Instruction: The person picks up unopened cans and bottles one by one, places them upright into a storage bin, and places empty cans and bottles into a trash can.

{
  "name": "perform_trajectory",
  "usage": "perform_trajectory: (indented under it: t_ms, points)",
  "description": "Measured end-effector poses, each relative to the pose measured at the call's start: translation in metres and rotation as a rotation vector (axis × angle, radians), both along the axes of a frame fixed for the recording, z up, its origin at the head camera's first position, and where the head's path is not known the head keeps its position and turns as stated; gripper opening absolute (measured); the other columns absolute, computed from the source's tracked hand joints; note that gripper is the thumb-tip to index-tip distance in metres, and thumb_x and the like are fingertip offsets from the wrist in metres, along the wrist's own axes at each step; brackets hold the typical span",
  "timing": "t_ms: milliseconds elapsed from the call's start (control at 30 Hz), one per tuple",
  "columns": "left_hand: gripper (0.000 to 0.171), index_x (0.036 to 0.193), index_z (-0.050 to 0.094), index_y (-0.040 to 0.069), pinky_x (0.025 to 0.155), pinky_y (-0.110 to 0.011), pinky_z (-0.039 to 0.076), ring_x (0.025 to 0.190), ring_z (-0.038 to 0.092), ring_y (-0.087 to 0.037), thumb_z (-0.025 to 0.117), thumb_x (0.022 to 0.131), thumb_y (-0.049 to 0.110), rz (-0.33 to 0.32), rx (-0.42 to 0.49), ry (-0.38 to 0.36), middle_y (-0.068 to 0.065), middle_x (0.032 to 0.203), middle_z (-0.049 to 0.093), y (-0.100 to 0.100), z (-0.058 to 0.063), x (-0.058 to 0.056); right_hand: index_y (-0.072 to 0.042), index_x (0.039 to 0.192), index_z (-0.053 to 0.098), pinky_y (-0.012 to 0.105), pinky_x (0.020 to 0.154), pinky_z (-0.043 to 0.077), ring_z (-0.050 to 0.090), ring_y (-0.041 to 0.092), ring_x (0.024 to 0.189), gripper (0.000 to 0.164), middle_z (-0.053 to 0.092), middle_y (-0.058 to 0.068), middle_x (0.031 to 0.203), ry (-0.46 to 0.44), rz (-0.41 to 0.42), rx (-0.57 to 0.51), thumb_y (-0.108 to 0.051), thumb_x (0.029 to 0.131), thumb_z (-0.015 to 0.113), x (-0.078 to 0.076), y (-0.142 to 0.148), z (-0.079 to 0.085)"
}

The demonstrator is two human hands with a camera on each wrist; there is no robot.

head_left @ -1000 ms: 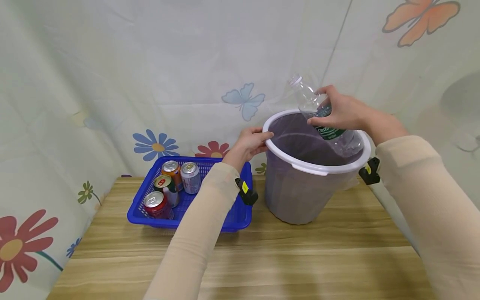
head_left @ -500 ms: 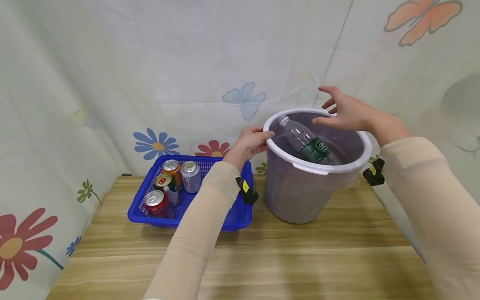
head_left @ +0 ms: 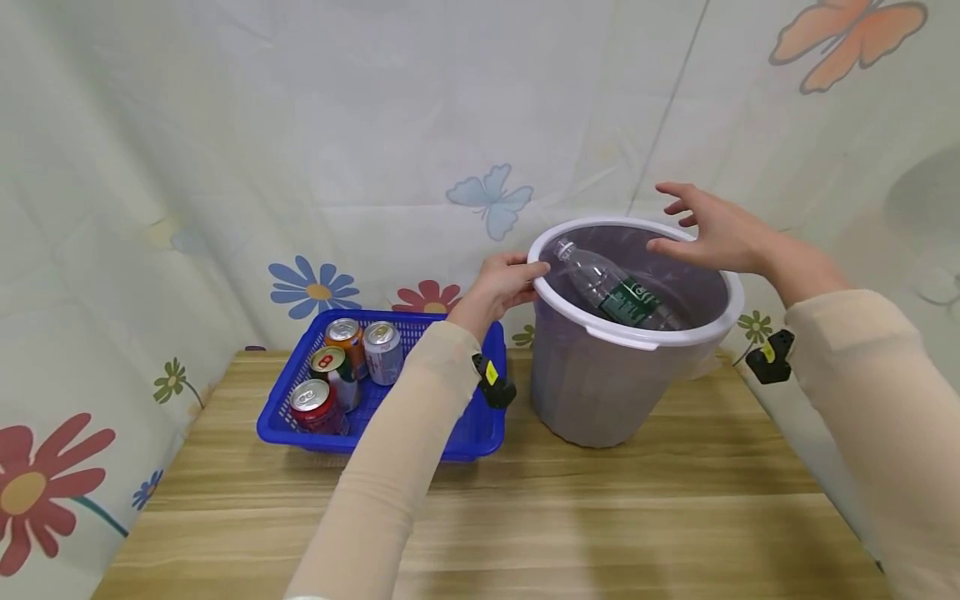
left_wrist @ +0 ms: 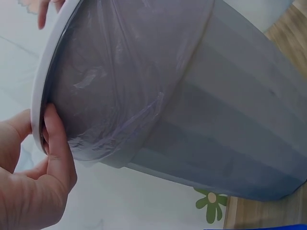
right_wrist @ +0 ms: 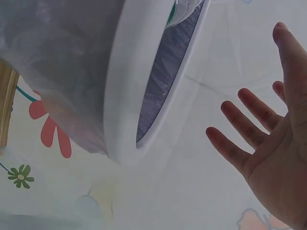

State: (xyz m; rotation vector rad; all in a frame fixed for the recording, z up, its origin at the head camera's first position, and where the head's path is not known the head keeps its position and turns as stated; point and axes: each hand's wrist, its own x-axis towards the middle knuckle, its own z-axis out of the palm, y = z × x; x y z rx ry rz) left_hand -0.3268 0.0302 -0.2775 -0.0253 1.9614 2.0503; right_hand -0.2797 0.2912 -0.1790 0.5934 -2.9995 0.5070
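A grey trash bin [head_left: 600,392] with a white rim [head_left: 637,336] and a plastic liner [left_wrist: 115,81] stands on the table. Inside it a clear plastic bottle [head_left: 600,279] with a green label lies slanted, its neck toward the left rim. My left hand [head_left: 498,286] pinches the bin's left rim, thumb on one side and fingers on the other in the left wrist view. Above the bin's right side my right hand [head_left: 720,231] hovers with fingers spread, holding nothing. The right wrist view shows that palm [right_wrist: 283,167] apart from the rim.
Left of the bin sits a blue plastic basket [head_left: 480,429] with several drink cans [head_left: 318,404] in its left part. Both rest on a wood-grain table [head_left: 525,525]. A flower-and-butterfly printed curtain [head_left: 375,125] hangs close behind.
My right hand has let go of the bottle, which dropped into the bin and settled slanted there. That hand then moved slightly right. The left hand stays on the rim.
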Motion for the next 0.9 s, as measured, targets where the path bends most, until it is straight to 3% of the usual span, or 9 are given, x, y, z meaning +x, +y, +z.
perform_trajectory:
  t_ms: [367,700,900]
  points:
    - [0.051,0.126,0.051,0.005,0.067,-0.028,0.056,0.071,0.065,-0.018,0.07,0.082,0.023,0.044,-0.085,0.084,-0.012,0.094,0.064,-0.002,0.0,0.004,-0.006,0.143,0.024,0.059,0.091,0.039,0.044,0.044,0.117,0.068,0.043,0.027,0.131,0.073,0.023,0.011,-0.033,0.09,0.057,0.007,0.009,-0.005]
    - [0.053,0.123,0.052,0.006,0.056,-0.028,0.056,0.07,0.066,-0.019,0.071,0.08,0.031,0.128,-0.242,0.272,-0.011,0.1,0.063,-0.001,-0.003,0.011,-0.006,0.139,0.032,0.057,0.086,0.043,0.051,0.039,0.11,0.058,0.05,0.022,0.125,0.161,0.05,0.012,-0.028,0.091,0.057,0.016,0.009,-0.015]
    - [0.041,0.118,0.056,0.009,0.056,-0.025,0.054,0.061,0.064,-0.017,0.061,0.087,0.037,0.064,-0.428,0.436,-0.008,0.09,0.061,-0.011,-0.004,0.022,-0.003,0.132,0.042,0.053,0.083,0.046,0.056,0.035,0.103,0.051,0.056,0.019,0.116,0.244,0.112,-0.014,-0.016,0.087,0.062,0.027,0.008,-0.024]
